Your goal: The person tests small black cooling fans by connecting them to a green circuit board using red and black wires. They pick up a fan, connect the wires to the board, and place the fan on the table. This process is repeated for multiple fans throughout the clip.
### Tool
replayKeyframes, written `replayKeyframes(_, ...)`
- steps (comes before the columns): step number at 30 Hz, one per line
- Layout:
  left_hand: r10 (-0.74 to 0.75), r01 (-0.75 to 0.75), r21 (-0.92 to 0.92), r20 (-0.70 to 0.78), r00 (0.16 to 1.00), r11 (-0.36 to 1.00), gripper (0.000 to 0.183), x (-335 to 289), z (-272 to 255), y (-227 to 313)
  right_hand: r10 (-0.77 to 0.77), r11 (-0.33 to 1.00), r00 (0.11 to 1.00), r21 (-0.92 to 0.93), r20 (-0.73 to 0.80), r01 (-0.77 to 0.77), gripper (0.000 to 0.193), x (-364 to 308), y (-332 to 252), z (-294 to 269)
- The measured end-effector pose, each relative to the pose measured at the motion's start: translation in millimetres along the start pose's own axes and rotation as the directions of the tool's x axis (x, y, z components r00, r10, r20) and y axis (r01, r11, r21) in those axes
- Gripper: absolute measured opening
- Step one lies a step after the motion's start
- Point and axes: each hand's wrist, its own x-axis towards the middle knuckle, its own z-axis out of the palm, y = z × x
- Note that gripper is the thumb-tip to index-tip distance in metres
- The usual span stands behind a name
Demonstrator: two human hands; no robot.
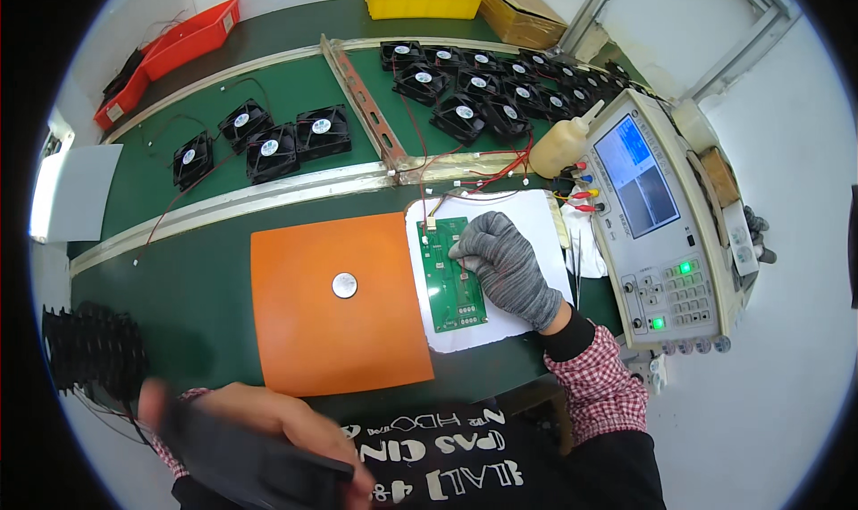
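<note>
My left hand (295, 421), bare and smeared by motion, grips a black cooling fan (241, 456) low in the view, close to my body. The fan is blurred and seen mostly from its side. In a grey glove, my right hand (511, 264) rests over a green circuit board (447, 300). Its thumb and fingertips are pinched together at the board's middle; what they hold is hidden, though a thin reddish wire shows just below them. The board lies on a white pad (514, 322). A small plug with wires (432, 224) sits at the board's far left corner.
An orange mat (340, 349) with a round metal disc (344, 285) lies left of the board. Several black fans (465, 112) fill the far right, others (273, 152) the far left. A test instrument (666, 233), a squeeze bottle (561, 143) and tweezers (577, 264) are on the right.
</note>
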Motion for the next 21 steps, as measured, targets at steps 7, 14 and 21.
replayKeyframes(7, -0.139, 0.258, -0.447, 0.282, 0.949, 0.856, 0.095, -13.8, -37.9, -9.6, -0.010, 1.000, 1.000, 0.014, 0.018, 0.010, 0.019, -0.3, 1.4, 0.9)
replayKeyframes(14, 0.588, 0.086, 0.955, 0.103, 0.802, -0.285, 0.069, -22.6, -45.3, -25.6, -0.064, 0.998, 0.998, -0.004, 0.009, 0.064, 0.015, -0.4, 3.7, 1.8)
replayKeyframes(21, 0.568, 0.332, 0.814, -0.003, 0.823, -0.477, 0.074, 163.2, -97.7, -40.9, 0.009, 0.980, 0.997, 0.201, -0.081, 0.007, 0.015, -7.2, 9.1, -0.4)
